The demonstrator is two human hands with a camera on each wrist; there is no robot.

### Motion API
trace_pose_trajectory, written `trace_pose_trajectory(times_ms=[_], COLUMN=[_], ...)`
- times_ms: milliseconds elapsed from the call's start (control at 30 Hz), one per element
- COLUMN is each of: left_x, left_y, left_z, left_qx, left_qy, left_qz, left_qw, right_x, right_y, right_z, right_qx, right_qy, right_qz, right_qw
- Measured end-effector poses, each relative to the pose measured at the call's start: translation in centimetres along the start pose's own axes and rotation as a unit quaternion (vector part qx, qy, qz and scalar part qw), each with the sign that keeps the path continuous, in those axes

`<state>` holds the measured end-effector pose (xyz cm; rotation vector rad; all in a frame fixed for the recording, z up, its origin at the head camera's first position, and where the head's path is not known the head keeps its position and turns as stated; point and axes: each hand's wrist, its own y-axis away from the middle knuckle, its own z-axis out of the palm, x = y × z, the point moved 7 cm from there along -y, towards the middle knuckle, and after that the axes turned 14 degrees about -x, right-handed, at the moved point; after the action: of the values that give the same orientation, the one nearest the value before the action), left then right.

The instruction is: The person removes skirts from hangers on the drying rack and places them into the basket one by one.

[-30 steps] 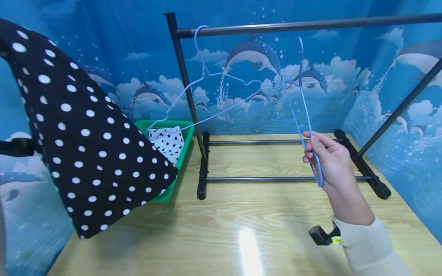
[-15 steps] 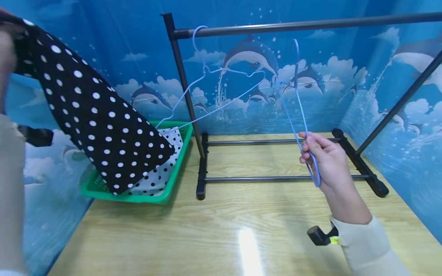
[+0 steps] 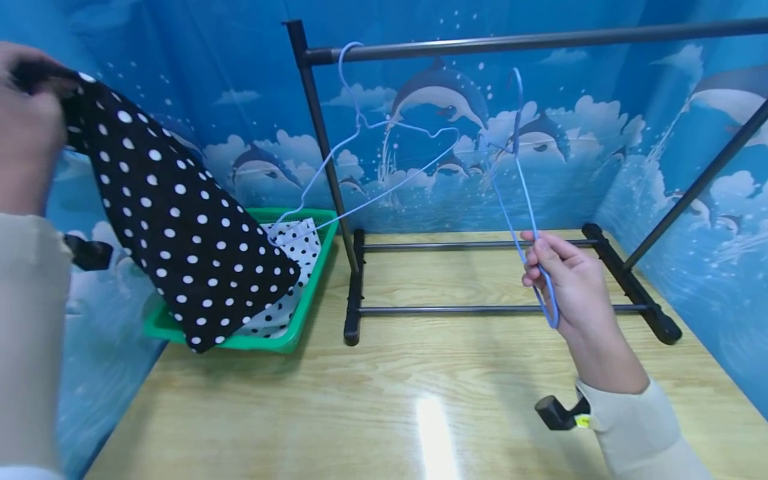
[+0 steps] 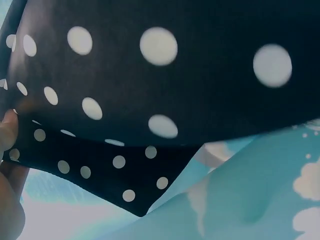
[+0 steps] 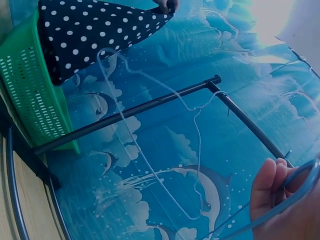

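My left hand grips the upper corner of a black cloth with white dots at the left of the head view. The cloth hangs slanting down across the green basket. In the left wrist view the cloth fills most of the picture, with a thumb and finger at its left edge. My right hand pinches the lower end of a blue wire hanger, whose hook points up below the rack bar. A second wire hanger hangs by its hook from the bar's left end.
A black clothes rack stands on the wooden table, its base bars low behind my right hand. In the basket lies a white cloth with black dots. A blue dolphin-print curtain encloses the back and sides.
My left hand has come into the head view from the left edge, and the black cloth has swung upward and back over the basket. My right hand and its hanger have barely moved.
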<state>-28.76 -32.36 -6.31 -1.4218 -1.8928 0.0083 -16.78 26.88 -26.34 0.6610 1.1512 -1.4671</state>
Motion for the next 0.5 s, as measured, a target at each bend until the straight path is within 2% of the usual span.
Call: trace_pose_trajectory(times_ms=[67, 133, 367, 433, 500], left_x=[0.2, 0.6, 3.2, 3.7, 4.2], left_y=[0.8, 1.3, 1.1, 1.1, 1.1], left_z=[0.5, 0.9, 1.5, 1.4, 1.5], left_qx=[-0.009, -0.006, 0.078, 0.094, 0.097], left_qy=[-0.02, -0.02, -0.039, -0.038, -0.034], left_qz=[-0.011, -0.004, 0.059, 0.069, 0.07], left_qw=[0.9997, 0.9998, 0.9945, 0.9924, 0.9923], right_x=[0.1, 0.2, 0.2, 0.3, 0.3], right_y=[0.0, 0.0, 0.2, 0.2, 0.2], right_z=[0.0, 0.0, -0.3, -0.3, -0.3], right_qx=[0.001, 0.003, 0.008, 0.01, 0.01], right_qy=[0.001, 0.0, 0.003, 0.007, 0.008], right_qz=[0.001, 0.002, 0.001, 0.002, 0.003], right_qw=[1.0, 1.0, 1.0, 1.0, 1.0])
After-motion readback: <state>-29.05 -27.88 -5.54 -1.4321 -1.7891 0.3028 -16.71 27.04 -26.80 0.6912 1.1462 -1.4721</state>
